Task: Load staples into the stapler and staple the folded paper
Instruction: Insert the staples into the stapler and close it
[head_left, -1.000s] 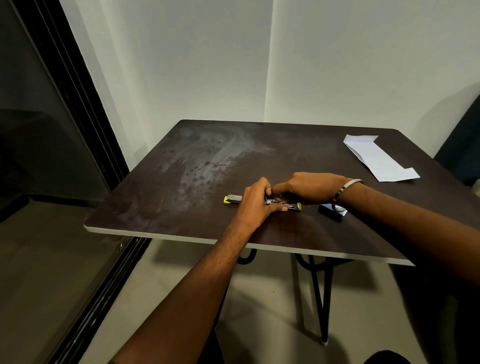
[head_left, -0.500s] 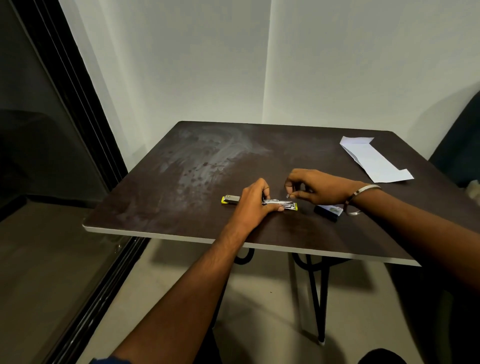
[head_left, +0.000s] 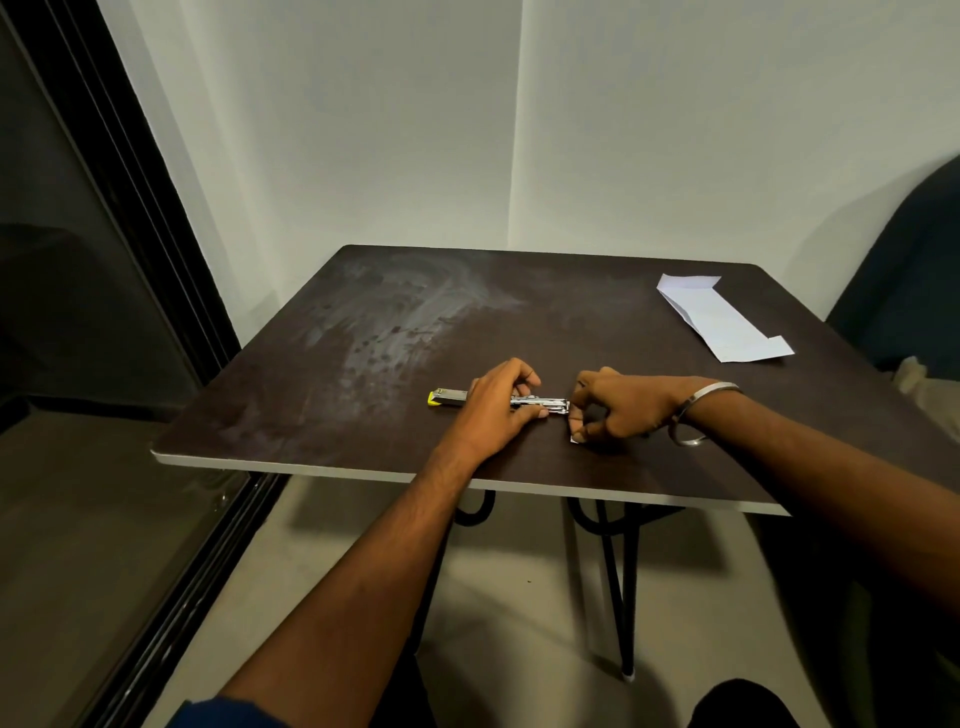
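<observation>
Place: a plain room in a home, by the look of it.
Walls: bare and pale, meeting in a corner at 12 o'clock.
Door: dark-framed sliding glass door (head_left: 104, 291) at 9 o'clock.
Furniture: dark table (head_left: 519, 312) on black metal legs; dark upholstered seat (head_left: 904, 270) at 3 o'clock.

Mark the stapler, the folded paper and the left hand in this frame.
stapler (head_left: 448, 398): head view, on its yellow-tipped left end.
folded paper (head_left: 722, 322): head view, on the middle of the sheet.
left hand (head_left: 496, 410): head view, on the back of the hand.
</observation>
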